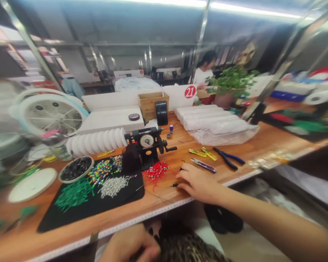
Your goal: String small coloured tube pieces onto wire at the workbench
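My right hand point(198, 183) rests low over the wooden table near its front edge, fingers curled. A small dark piece with a greenish part point(175, 185) pokes out by its fingertips; what the fingers grip is mostly hidden. Closed and slightly blurred, my left hand point(132, 243) is in front of the table edge, above my lap; its contents do not show. Left of my right hand lies a pile of red strands with small beads point(156, 170). Behind that pile stands a black hand-cranked winder point(147, 142) with a dial and a white ribbed roll point(98, 142).
A black mat point(117, 198) bears green strips point(75, 193), silver pieces point(114, 186) and colourful beads point(100, 172). Snips point(203, 165), yellow-handled tools point(198, 153) and blue-black pliers point(229, 158) lie right. Behind are wrapped white rolls point(213, 120), a cardboard box point(149, 105) and a person point(203, 71).
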Demonstrator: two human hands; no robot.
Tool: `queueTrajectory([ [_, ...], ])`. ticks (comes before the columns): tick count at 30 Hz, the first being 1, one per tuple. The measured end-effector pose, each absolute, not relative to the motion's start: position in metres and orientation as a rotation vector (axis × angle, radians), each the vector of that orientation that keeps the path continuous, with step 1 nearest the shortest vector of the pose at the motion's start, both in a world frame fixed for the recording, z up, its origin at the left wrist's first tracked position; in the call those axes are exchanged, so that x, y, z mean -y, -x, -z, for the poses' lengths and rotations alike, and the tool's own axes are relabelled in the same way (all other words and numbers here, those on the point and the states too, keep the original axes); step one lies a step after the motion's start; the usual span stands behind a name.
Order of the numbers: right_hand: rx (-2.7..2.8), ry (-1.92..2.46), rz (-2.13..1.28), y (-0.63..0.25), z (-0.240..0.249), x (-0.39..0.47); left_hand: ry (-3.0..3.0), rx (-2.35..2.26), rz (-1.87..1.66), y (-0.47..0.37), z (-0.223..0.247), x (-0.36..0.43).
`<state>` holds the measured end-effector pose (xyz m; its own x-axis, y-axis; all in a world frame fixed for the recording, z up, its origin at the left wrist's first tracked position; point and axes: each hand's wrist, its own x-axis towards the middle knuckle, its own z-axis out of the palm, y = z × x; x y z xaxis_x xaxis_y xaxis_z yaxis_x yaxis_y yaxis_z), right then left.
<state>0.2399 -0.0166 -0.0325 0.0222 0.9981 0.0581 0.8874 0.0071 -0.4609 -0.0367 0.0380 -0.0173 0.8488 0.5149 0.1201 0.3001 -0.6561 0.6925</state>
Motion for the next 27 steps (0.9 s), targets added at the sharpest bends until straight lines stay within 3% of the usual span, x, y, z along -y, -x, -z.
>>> queueTrajectory([
  [5, 1.989, 1.946, -0.291, -0.225, 0.05, 0.014, -2.155, -1.219, -0.406, 0.018, -0.013, -0.046],
  [9, 1.939, 1.884, -0.25, -0.22, 0.063, 0.019, -1.886, -1.174, -0.409, -0.013, -0.006, -0.054],
  [14, 1.803, 1.818, -0.146, -0.217, 0.069, 0.026, -1.381, -0.993, -0.168, -0.044, 0.005, -0.044],
  [19, 1.806, 1.791, 0.112, -0.219, 0.077, 0.026, -1.759, -1.212, -0.053, -0.008, -0.006, -0.041],
  [23, 1.86, 1.771, 0.237, -0.221, 0.083, 0.022, -2.161, -1.352, -0.23, 0.03, -0.02, -0.043],
  [27, 1.891, 1.78, 0.235, -0.226, 0.089, 0.02, -2.071, -1.435, -0.369, 0.045, -0.032, -0.045],
])
